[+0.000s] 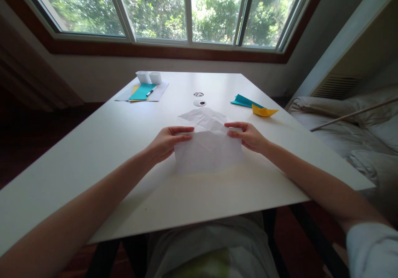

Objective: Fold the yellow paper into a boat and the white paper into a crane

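Observation:
A white sheet of paper [208,153], marked with fold creases, is held up in front of me over the table. My left hand [171,141] pinches its left side between thumb and fingers. On the right side my right hand [248,136] grips it the same way. The paper's upper part bends away from me in creased facets, and its lower part hangs flat toward me.
The white table [124,203] carries a blue folded paper [245,100] and a yellow paper boat [263,111] at right. At back left lie blue paper [141,91], a pen [151,90] and white paper boxes [155,78]. Two small round pieces [199,103] sit mid-table.

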